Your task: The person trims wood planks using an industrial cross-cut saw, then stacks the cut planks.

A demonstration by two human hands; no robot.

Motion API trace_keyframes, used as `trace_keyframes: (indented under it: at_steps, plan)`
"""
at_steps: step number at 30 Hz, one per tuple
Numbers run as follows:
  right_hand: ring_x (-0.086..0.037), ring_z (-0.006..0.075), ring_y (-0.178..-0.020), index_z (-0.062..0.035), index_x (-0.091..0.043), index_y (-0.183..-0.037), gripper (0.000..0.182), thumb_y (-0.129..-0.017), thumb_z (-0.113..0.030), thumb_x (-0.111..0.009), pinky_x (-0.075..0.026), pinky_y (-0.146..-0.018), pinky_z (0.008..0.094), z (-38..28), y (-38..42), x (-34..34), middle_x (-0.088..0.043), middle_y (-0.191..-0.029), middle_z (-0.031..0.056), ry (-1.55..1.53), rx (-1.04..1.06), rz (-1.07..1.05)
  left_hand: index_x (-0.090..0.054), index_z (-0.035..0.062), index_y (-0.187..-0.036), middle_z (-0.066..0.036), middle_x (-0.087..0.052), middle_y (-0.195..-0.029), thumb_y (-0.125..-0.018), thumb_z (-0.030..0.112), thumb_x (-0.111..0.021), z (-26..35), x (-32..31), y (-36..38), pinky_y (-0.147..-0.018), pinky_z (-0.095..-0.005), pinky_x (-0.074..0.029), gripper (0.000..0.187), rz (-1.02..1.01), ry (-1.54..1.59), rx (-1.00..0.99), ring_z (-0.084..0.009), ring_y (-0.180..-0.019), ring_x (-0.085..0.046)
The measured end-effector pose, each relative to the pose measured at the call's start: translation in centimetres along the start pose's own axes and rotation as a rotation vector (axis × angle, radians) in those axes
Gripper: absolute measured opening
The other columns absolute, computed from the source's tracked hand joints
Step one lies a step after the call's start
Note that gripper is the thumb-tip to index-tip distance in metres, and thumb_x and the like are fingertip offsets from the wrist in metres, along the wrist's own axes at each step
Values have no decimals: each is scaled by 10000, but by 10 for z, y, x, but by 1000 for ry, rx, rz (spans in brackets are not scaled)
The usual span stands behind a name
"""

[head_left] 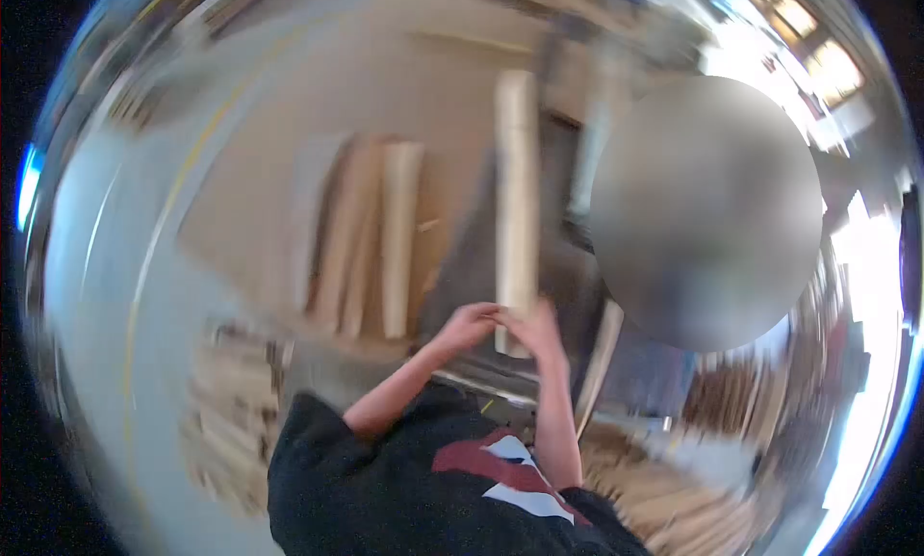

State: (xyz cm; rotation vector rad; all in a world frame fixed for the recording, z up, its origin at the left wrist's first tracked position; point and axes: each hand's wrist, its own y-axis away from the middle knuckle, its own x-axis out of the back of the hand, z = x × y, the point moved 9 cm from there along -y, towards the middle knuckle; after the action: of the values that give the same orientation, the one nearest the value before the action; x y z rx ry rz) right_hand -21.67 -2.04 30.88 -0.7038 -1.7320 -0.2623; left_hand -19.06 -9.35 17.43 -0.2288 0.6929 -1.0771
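A long, pale wooden board (517,190) points away from the body, its near end between my two hands. My left hand (469,327) touches the board's left edge near that end, its fingers bent toward the board. On the right side, my right hand (535,331) is wrapped over the same end, with the thumb side toward my left hand. Motion blur softens the fingers. Beneath the board is a dark surface (467,277).
Several boards (399,238) lie side by side on a brown surface (250,190) to the left. Wood stacks stand at the lower left (231,421) and lower right (674,498). A blurred round patch covers the right. A yellow floor line (159,219) runs along the left.
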Motion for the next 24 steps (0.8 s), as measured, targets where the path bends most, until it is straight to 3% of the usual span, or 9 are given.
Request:
trace_keyframes:
  at_steps: [1, 3, 8, 9, 11, 15, 19, 23, 24]
  plan:
    - [-714, 352, -844, 12, -683, -1012, 386, -737, -235, -793, -557, -728, 420, 14, 15, -42, -715, -937, 219, 164, -47, 77, -678, -10, -1184, -117, -723, -1065, -904, 93, -583, -3, 30, 39, -912, -308, -496, 313, 97, 89, 62, -162, -1027, -645]
    - [-659, 477, -910, 31, -550, -1137, 450, -756, -143, -713, -544, -762, 484, -64, 139, -232, -674, -925, 291, -237, -337, 6, -632, 19, -1266, -92, -682, -1156, -926, 174, -633, -7, 182, 236, -879, -289, -497, 374, 329, -154, 406, -170, -1017, -634]
    - [-623, 484, -1003, -3, -464, -1302, 568, -763, -77, -628, -502, -833, 513, -137, 332, -260, -634, -1058, 318, -550, -296, -10, -414, 53, -1452, -49, -620, -1154, -934, 412, -679, 83, 254, 335, -813, -307, -511, 683, 707, -278, 700, -171, -972, -632]
    - [-619, 483, -1017, -17, -457, -1333, 592, -765, -68, -616, -495, -852, 510, -99, 390, -316, -632, -1094, 307, -709, -412, -140, -414, 53, -1452, -49, -620, -1154, -934, 412, -679, 20, 275, 378, -813, -307, -511, 683, 691, -439, 837, -171, -972, -632]
    - [-610, 471, -1067, -20, -443, -1363, 593, -794, -66, -604, -486, -884, 503, -34, 421, -247, -634, -1147, 281, -650, -632, -354, -386, 55, -1446, -56, -612, -1113, -902, 491, -699, -40, 225, 297, -751, -320, -542, 764, 553, -257, 809, -196, -923, -655]
    - [-555, 404, -1239, -24, -496, -1353, 611, -758, -15, -634, -472, -1021, 442, -59, 580, -177, -555, -1358, 231, -495, -593, -218, -494, -13, -1311, -110, -641, -981, -834, 272, -751, -37, 155, 355, -597, -341, -541, 612, 379, -445, 1027, -202, -789, -651]
    - [-456, 407, -1350, -112, -510, -1388, 728, -688, 6, -675, -368, -1120, 505, -79, 713, -165, -435, -1482, 239, -362, -564, -117, -526, -94, -1251, -153, -668, -1056, -793, 129, -774, -19, 97, 443, -730, -365, -564, 567, 233, -527, 1049, -227, -876, -670]
    - [-349, 468, -1403, -168, -493, -1422, 812, -652, -23, -705, -213, -1137, 634, -75, 807, -148, -309, -1539, 302, -37, -947, 51, -458, -115, -1316, -215, -606, -1256, -826, 51, -742, 17, -42, 438, -881, -388, -573, 591, -72, -117, 965, -291, -1058, -665]
    - [-325, 483, -1411, -162, -485, -1432, 843, -631, -26, -711, -172, -1134, 665, -67, 827, -148, -282, -1546, 319, 20, -1032, 128, -551, -94, -1242, -175, -683, -1142, -822, 82, -783, 13, -76, 430, -866, -345, -551, 511, -73, -55, 948, -237, -985, -684]
